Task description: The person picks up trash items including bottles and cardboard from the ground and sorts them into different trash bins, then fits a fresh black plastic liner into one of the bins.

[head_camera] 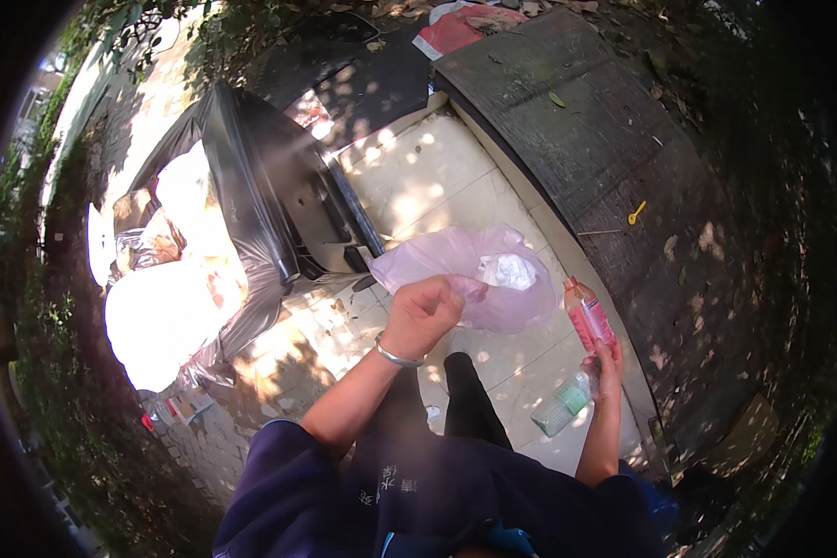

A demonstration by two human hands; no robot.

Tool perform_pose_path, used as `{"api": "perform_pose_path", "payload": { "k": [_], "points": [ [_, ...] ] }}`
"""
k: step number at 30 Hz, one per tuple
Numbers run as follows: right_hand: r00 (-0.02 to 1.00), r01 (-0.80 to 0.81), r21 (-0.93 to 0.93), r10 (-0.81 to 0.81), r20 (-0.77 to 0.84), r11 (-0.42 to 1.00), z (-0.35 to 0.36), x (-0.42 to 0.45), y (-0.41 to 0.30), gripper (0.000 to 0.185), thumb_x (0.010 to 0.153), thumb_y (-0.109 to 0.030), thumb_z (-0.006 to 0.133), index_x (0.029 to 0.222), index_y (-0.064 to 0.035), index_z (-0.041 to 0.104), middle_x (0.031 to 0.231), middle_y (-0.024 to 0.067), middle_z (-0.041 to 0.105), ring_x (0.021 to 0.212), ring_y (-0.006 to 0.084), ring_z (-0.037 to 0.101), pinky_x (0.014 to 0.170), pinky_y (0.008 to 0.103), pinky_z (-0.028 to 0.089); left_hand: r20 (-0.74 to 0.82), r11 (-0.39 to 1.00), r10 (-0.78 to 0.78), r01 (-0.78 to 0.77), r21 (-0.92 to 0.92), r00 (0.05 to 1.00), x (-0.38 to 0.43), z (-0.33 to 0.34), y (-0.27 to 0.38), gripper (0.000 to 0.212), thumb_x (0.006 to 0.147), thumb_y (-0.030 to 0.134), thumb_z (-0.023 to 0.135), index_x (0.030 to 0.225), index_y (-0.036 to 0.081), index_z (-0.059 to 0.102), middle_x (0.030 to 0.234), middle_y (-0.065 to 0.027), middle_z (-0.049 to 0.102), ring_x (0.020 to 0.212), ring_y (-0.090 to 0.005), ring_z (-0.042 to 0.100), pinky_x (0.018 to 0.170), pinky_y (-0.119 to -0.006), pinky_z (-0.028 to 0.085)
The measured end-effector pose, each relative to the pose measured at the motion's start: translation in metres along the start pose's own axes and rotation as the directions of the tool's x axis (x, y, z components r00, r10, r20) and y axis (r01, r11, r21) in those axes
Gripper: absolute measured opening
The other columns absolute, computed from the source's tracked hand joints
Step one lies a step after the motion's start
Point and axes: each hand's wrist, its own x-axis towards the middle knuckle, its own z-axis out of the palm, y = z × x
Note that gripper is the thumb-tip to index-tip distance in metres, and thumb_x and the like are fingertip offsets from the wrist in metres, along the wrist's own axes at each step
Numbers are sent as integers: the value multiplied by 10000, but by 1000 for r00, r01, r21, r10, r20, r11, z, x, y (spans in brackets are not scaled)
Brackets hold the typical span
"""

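My left hand (424, 317), with a metal bangle at the wrist, grips the rim of a thin pinkish-purple plastic bag (432, 258). Crumpled white material (508, 271) shows inside the bag. On the right, my right hand (607, 370) holds two plastic bottles. One has a pink label (590, 321) and an uncapped-looking neck pointing away from me. The other is clear with a green label (570, 400) and slants down toward the lower left. How the fingers hold each bottle is partly hidden.
At left stands a black bin (314, 209) whose black liner (251, 272) is heaped with rubbish, including overexposed white bags (153, 321). Dark boards (551, 111) lie along the right, with a yellow plastic spoon (637, 213) on them. Pale tiles (425, 167) cover the ground ahead.
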Motion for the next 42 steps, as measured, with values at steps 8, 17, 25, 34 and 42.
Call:
{"api": "perform_pose_path", "payload": {
  "k": [8,17,25,34,42],
  "points": [
    [970,123,-30,-114,215,992,69,6,-49,528,735,-205,696,1168,-82,419,828,38,569,511,105,540,474,214,447,-279,827,420,-491,-274,864,5,-16,259,142,825,88,555,709,40,490,756,-62,559,787,-180,564,857,-380,442],
    [773,379,49,-345,532,924,240,-30,-153,530,754,-189,667,1192,-40,407,948,57,556,551,85,514,482,206,439,-377,682,708,-716,150,597,-90,-101,367,159,845,101,536,711,19,515,734,-44,544,753,-154,564,737,-315,474],
    [556,447,116,-377,741,887,375,-84,-158,538,750,-142,653,1209,-25,399,960,80,549,570,97,524,504,215,450,-257,-65,820,528,847,512,-165,-241,289,895,557,409,765,1276,63,360,1346,-205,312,1234,-342,328,965,-473,315],
    [456,483,50,-300,838,874,439,-102,-143,499,774,-72,600,1224,-7,394,971,96,559,595,113,537,516,217,450,-252,-178,-56,239,955,966,-125,-254,200,976,534,584,680,1349,183,321,1417,-187,196,1251,-512,184,942,-656,209],
    [634,439,-4,-307,710,898,413,-94,-125,586,721,-139,608,1234,25,378,1004,130,540,601,117,536,504,204,440,-206,-514,-199,77,854,958,-77,-319,123,754,682,379,610,1341,139,331,1381,-149,251,1264,-455,151,926,-662,220]
  ]
}}
